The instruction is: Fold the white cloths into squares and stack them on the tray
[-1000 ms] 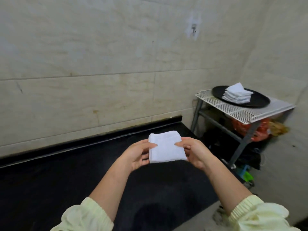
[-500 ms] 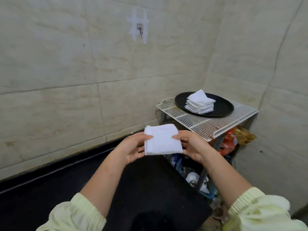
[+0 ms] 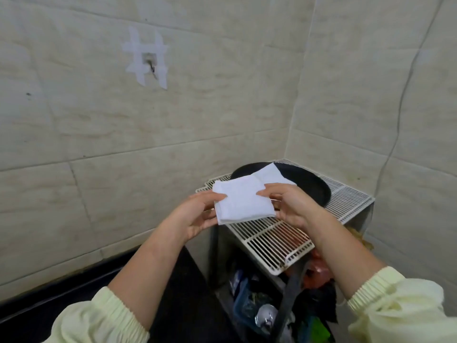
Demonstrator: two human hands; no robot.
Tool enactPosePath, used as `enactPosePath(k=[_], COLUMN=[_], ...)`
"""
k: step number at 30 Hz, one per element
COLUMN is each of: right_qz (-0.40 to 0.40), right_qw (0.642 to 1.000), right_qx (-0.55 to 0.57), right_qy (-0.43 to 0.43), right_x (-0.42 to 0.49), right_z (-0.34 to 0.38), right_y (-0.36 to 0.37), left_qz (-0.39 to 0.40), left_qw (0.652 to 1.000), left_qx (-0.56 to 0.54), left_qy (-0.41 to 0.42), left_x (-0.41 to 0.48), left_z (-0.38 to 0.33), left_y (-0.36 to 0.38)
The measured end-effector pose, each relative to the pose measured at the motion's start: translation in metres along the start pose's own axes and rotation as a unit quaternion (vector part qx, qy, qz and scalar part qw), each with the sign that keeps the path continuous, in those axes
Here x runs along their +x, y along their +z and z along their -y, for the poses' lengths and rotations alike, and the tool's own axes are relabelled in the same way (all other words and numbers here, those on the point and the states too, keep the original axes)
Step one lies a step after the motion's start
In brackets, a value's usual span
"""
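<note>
A folded white cloth (image 3: 241, 200), roughly square, is held flat between both hands above the near edge of a wire rack. My left hand (image 3: 195, 215) pinches its left edge and my right hand (image 3: 290, 206) pinches its right edge. Behind the cloth lies a round black tray (image 3: 312, 185) on the rack. A stack of folded white cloths (image 3: 270, 173) sits on the tray, mostly hidden by the held cloth; only its top corner shows.
The white wire rack (image 3: 279, 241) stands on a metal frame in the corner of tiled walls. Bags and clutter (image 3: 262, 308) fill the space below it. A black counter (image 3: 173, 293) lies at lower left. A taped hook (image 3: 148, 63) is on the wall.
Both hands carried the folded cloth from over the black counter to the right, up to the rack and tray. The cloth now covers most of the stack.
</note>
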State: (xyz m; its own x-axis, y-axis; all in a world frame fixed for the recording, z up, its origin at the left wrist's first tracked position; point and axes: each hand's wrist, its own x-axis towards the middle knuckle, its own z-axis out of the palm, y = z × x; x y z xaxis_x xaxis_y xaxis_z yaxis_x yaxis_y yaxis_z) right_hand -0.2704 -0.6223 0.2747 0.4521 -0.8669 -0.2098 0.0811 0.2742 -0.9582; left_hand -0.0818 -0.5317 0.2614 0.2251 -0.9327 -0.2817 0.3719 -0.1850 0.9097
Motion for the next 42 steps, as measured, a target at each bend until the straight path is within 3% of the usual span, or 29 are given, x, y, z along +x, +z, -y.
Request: enactPosePath(k=[11,18,25,35,38,42], right_qz=[0.008,-0.027,-0.047,-0.004,0.008,0.005], right_qw=[0.999,0.999,0.995,0.959,0.948,0.94], right_qx=[-0.034,-0.041,-0.082,-0.281,-0.316,-0.34], right_qy=[0.003,0.013,0.029,0.042,0.046,0.04], right_x=[0.116,0.174,0.217,0.243,0.245,0.246], right_z=[0.073,0.089,0.081,0.061,0.056,0.051], right_y=[-0.142,-0.211,-0.248,-0.255,-0.254,-0.252], left_qz=[-0.044,-0.157,-0.17,-0.081,-0.062,-0.051], left_qw=[0.996,0.963,0.822,0.607,0.566,0.541], left_qx=[0.029,0.141,0.468,0.778,0.816,0.836], left_qy=[0.066,0.169,0.276,0.14,0.103,0.075], left_x=[0.119,0.186,0.232,0.256,0.256,0.256], left_z=[-0.02,-0.019,-0.004,0.013,0.016,0.018], left_y=[0.141,0.211,0.237,0.231,0.231,0.233])
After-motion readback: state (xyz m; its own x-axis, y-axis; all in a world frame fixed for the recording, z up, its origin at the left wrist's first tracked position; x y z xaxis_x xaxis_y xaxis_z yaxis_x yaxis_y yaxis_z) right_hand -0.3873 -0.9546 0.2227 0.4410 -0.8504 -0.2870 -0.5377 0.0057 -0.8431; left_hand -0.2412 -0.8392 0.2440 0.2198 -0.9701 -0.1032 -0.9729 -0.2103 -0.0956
